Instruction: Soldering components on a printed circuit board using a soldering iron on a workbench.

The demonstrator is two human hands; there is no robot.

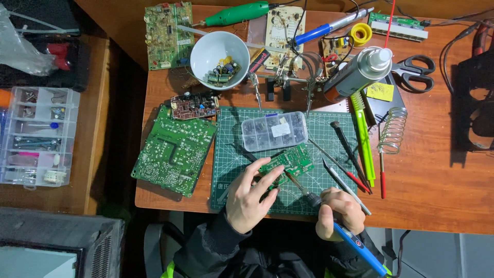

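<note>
- Nearest the camera, my right hand is clenched around the blue handle of a soldering iron, gripped like a pen; the metal tip slants up and left to meet the lower right edge of a small green circuit board.
- Left hand: mostly open, fingers stretched forward and laid flat on the near left part of that board, pressing it down rather than closing around it.
- Small green circuit board: tilted, lying on the green cutting mat at the front middle of the wooden surface.
- Clear compartment box: on the mat just beyond the board.
- Large green circuit board: left of the mat, well apart from my fingers.
- Screwdrivers and tweezers: laid on the mat's right side, beside a coil stand.
- White bowl holding loose parts: farther back.
</note>
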